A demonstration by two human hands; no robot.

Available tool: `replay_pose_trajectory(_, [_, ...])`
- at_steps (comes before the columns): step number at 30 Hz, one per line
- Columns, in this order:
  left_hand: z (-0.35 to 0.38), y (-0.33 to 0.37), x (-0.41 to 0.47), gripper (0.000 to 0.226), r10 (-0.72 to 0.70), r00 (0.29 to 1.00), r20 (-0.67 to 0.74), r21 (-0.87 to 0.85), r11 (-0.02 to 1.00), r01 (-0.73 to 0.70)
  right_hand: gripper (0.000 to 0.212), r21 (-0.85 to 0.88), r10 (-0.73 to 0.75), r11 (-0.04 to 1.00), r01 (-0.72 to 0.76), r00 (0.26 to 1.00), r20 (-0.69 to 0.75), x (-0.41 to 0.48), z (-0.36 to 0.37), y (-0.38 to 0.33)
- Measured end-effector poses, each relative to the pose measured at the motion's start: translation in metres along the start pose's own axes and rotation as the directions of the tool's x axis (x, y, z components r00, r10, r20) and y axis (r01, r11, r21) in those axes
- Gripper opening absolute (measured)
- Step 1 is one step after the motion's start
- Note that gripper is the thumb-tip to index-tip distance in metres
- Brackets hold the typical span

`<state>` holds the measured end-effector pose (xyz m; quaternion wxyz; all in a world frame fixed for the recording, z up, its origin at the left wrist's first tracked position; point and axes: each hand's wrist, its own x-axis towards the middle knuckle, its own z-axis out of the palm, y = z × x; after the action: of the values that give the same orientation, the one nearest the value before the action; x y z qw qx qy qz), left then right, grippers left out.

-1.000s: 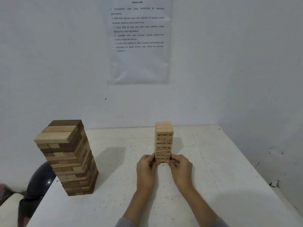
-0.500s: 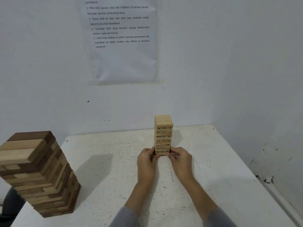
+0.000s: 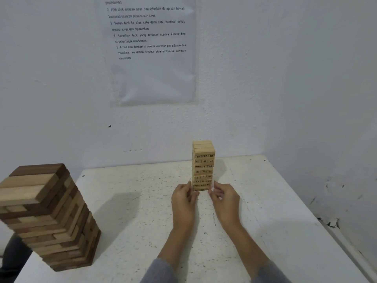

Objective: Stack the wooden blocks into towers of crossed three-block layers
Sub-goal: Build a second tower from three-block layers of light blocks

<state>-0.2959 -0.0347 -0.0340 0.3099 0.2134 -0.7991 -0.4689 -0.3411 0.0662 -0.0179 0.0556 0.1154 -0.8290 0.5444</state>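
Large tower and small tower both look finished.
Left hand and right hand flank the small tower's base, fingers relaxed, holding nothing; only squaring seems left.

The small tower is pale yellowish wood, and its block ends carry black printed numbers. The big tower mixes light tan blocks with dark brown ones; its top layer has one dark brown block and two lighter ones. The table is white with small dark specks. The paper is white with black text. The sleeves are grey.
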Motion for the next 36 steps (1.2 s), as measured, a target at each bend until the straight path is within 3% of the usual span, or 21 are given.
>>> replay_pose_trajectory(5, [-0.013,0.005,-0.028,0.030,-0.062,0.997,-0.055,-0.048,0.997,0.059,0.030,-0.043,0.008,0.999,-0.010,0.999,-0.035,-0.037,-0.002,-0.004])
replay_pose_trajectory(13, [-0.059,0.015,-0.078,0.027,-0.127,0.983,-0.132,-0.152,0.983,0.107,0.020,-0.059,-0.096,0.993,0.103,0.989,0.116,-0.104,0.016,-0.024])
replay_pose_trajectory(20, [-0.130,-0.005,-0.107,0.037,-0.177,0.967,-0.181,-0.055,0.984,0.170,0.019,-0.002,-0.177,0.983,0.182,0.959,0.220,-0.149,0.044,-0.055])
replay_pose_trajectory(26, [-0.194,-0.021,-0.133,0.033,-0.172,0.923,-0.344,0.001,0.983,0.183,0.024,0.041,-0.203,0.979,0.201,0.921,0.334,-0.190,0.082,-0.080])
replay_pose_trajectory(30, [-0.221,-0.027,-0.141,0.021,-0.259,0.825,-0.502,-0.048,0.961,0.272,0.033,0.048,-0.168,0.986,0.162,0.913,0.372,-0.209,0.107,-0.094])
replay_pose_trajectory(33, [-0.236,-0.037,-0.136,0.037,-0.321,0.788,-0.526,-0.091,0.942,0.323,0.042,0.034,-0.154,0.988,0.152,0.909,0.387,-0.215,0.118,-0.106])
replay_pose_trajectory(36, [-0.250,-0.048,-0.128,0.055,-0.321,0.842,-0.433,-0.093,0.945,0.312,0.040,0.061,-0.174,0.985,0.164,0.898,0.404,-0.214,0.124,-0.114])
